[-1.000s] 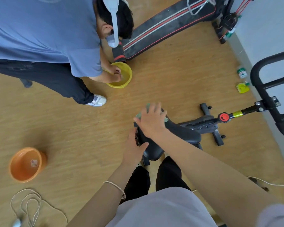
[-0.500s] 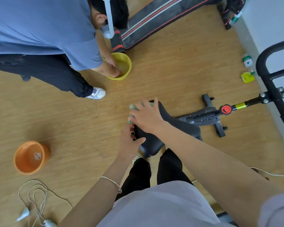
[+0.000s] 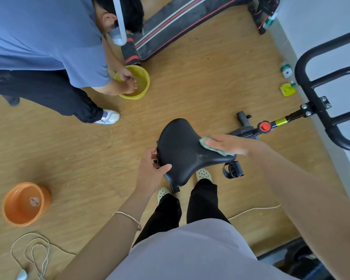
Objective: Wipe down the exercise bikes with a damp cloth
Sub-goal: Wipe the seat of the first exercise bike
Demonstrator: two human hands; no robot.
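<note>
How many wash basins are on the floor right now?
2. A yellow basin sits at upper middle, in front of the bending person in the blue shirt. An orange basin sits at lower left, near a coiled cord. Others may be out of frame.

Most of the cloth (image 3: pixel 202 142) lies hidden under the flat right hand (image 3: pixel 226 145) on the saddle (image 3: pixel 180 146); only a green edge peeks out. The left hand (image 3: pixel 150 170) grips the saddle's rear rim, fingertips out of sight beneath it. The saddle covers its own post. Right of the saddle, the handlebar (image 3: pixel 309 91) runs off the frame. Beyond the saddle, a person (image 3: pixel 38 37) is cut off at the top and left, and what their hands hold in the basin (image 3: pixel 144 77) I cannot tell.
</note>
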